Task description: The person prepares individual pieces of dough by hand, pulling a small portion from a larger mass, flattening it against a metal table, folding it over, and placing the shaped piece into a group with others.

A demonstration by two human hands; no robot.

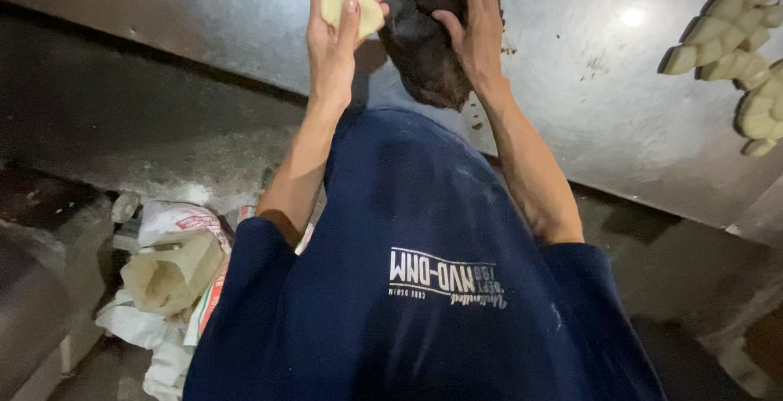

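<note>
A wide steel surface point(587, 124), scuffed and catching a spot of light, is filling most of the view. A person in a dark blue shirt point(424, 287) is leaning over it with both bare arms reaching forward. On the floor, on the person's left, crumpled paper sacks point(171, 279) are lying in a heap.

A big lump of dark brown paste point(424, 50) is sitting on the surface straight ahead of the person, with crumbs scattered round it. Well off to the right, a cluster of pale shaped pieces point(734, 42) is resting on the same surface.

The right hand point(477, 30) is pressing on the near side of the dark lump, fingers spread and digging in, not closed around anything. The left hand point(330, 38) is raised just beside the lump, its fingers curling round a small flat pale piece of dough point(351, 5).

It looks as though a portion of paste is being worked loose. Pulling it free would call for a firm pinch while the dough is kept level and open.
</note>
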